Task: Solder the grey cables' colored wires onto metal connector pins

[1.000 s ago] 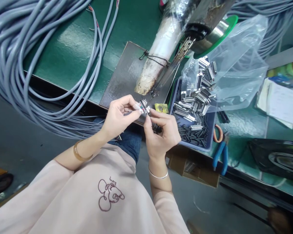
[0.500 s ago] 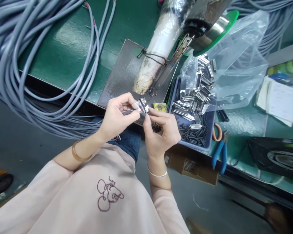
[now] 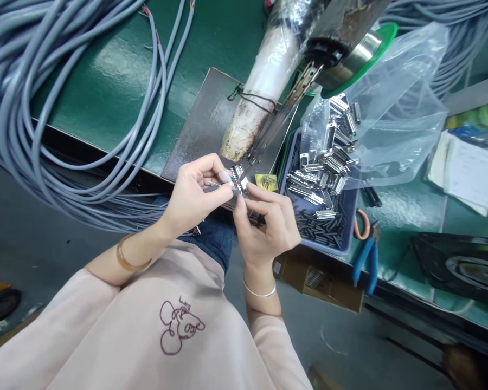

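While L hand is pinching thin wires, thumb + index nearly closed, R hand is gripping the D-sub connector btwn fingertips, approx. ctr of frame, near soldering iron tip. Blue bin is holding loose connectors, right of ctr.

Connector, one: small, silvery, multi-pin, tilted, set between the fingertips of the left hand and right hand; the right's exact grip too small to tell. Wires, thin, red and green among them, pinched in the left hand, ends at the connector's pins.
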